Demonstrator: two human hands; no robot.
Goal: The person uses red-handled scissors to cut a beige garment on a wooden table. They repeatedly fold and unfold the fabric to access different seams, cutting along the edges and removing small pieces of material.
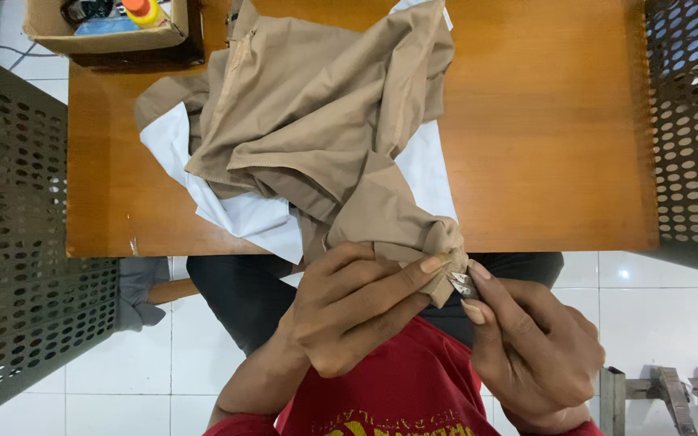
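Pinching a fabric corner at 6 o'clock off the table: left hand closed on the tan cloth, right hand gripping a small metal piece. Judgement: keep cloth taut, fingertips clear of the metal.

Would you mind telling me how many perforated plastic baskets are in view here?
2. One perforated basket stands at the left edge beside the wooden table; the other basket stands at the right edge. Both are cropped by the frame, so more could sit outside it.
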